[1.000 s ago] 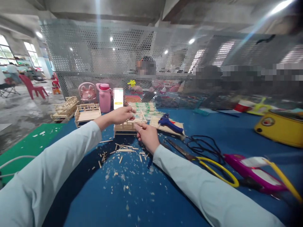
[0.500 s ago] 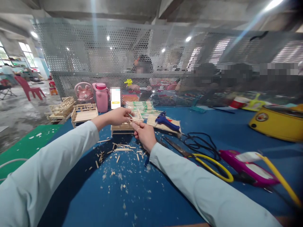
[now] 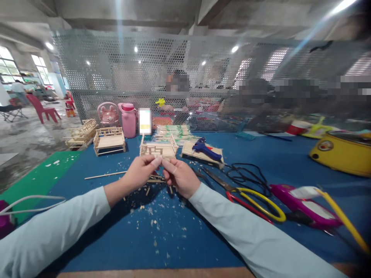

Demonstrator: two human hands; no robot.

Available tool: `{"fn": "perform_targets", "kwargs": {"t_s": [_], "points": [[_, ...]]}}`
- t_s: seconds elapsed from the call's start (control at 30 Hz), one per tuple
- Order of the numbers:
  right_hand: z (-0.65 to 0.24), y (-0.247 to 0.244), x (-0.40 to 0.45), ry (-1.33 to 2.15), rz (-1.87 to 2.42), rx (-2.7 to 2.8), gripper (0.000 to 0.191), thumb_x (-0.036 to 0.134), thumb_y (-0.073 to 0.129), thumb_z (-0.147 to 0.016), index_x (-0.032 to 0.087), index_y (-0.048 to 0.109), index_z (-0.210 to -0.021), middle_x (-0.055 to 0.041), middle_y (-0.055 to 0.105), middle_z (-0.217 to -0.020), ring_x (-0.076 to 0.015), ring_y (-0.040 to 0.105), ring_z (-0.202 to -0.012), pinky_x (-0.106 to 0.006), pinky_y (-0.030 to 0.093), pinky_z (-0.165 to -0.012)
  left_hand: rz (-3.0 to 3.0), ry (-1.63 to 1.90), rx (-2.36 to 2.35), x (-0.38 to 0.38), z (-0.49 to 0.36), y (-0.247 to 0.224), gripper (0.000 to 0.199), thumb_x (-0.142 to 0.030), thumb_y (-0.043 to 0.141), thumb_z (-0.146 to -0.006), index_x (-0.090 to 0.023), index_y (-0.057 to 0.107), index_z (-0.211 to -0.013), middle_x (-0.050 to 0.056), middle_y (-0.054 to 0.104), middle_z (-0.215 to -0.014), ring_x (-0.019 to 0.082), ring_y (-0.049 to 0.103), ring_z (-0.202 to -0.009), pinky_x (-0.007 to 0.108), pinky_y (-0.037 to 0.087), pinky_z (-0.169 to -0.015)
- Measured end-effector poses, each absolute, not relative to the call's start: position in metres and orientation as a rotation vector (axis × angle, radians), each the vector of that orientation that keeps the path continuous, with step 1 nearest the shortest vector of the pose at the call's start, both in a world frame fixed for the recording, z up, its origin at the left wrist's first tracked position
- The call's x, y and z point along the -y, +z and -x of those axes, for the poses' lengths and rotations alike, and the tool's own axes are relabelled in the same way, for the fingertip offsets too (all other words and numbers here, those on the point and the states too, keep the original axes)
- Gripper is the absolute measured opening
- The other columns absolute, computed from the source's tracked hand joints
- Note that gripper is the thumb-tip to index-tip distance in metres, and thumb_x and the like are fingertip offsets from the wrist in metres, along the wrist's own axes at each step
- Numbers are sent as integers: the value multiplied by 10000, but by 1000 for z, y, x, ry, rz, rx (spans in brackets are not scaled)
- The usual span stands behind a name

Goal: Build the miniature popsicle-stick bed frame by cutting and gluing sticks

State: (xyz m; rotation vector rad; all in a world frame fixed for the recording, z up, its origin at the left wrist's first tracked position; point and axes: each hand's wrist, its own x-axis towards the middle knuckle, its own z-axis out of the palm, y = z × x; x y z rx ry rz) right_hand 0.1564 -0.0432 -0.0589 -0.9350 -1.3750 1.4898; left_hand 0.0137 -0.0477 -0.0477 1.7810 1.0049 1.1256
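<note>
My left hand [image 3: 141,170] and my right hand [image 3: 183,175] meet above the middle of the table, thumbs and fingertips pinched close together. Whatever lies between the fingertips is too small or hidden to make out. Just behind them stands a small wooden stick-built model bench [image 3: 169,150], its lower front covered by the hands. Short cut stick pieces [image 3: 156,180] are scattered beneath the hands. A long thin stick [image 3: 106,175] extends left of my left hand. To the right, a blue glue gun [image 3: 206,150] rests on a flat wooden stick panel [image 3: 188,151].
Finished-looking model benches [image 3: 110,141] stand at the left beside a pink bottle [image 3: 129,121] and a lit phone [image 3: 145,120]. Bundled sticks [image 3: 171,132] lie behind. Yellow-and-red-handled scissors [image 3: 246,197], a black cord [image 3: 246,173], a magenta tool [image 3: 301,204] and a yellow pot [image 3: 342,154] occupy the right.
Both hands have come down and nearer, away from the model bench, leaving it standing behind them. Their fingertips are now together. The long stick on the left shows more fully.
</note>
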Motion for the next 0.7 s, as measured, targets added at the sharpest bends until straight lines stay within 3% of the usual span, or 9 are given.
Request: {"fn": "perform_targets", "kwargs": {"t_s": [0.2,0.27,0.4,0.47,0.53,0.7], "points": [[-160,-55,68,1352,1210,1603,404,577,529,-671,189,447,-591,61,464,-430,-58,389,-327,-186,286,-345,-1552,1244,-908,73,-20,-64,297,-403,522,-767,-121,611,-790,22,590,-738,104,487,-658,206,374,-569],[-176,-51,76,1006,1408,1836,357,548,540,-671,193,513,-658,31,521,-490,-93,462,-399,-217,348,-405,-1442,1258,-933,76,-20,-66,273,-395,521,-768,-128,582,-775,15,578,-750,90,483,-640,192,366,-537],[-244,-51,82,-64,1842,2018,344,494,490,-706,197,606,-839,-67,633,-649,-222,590,-606,-322,418,-557,-1223,1201,-943,78,-23,-70,239,-378,480,-797,-146,493,-740,-1,564,-696,55,454,-512,177,345,-457],[-285,-57,78,-259,2039,2040,358,462,470,-704,161,622,-822,-142,655,-714,-278,610,-644,-364,434,-567,-1182,1152,-923,79,-26,-73,227,-361,494,-797,-150,467,-718,-18,538,-637,43,437,-474,171,349,-451],[-317,-64,74,-247,2131,2091,393,485,468,-685,146,631,-800,-170,662,-727,-312,621,-677,-395,456,-592,-1147,1119,-897,80,-29,-76,190,-324,521,-791,-149,469,-737,-27,523,-624,38,452,-484,165,364,-470],[-346,-70,72,91,1947,2134,402,420,490,-657,189,604,-965,-131,665,-971,-295,619,-883,-388,482,-737,-1118,1073,-867,82,-31,-78,125,-233,572,-766,-141,494,-798,-20,540,-628,49,505,-527,177,391,-511]]}}
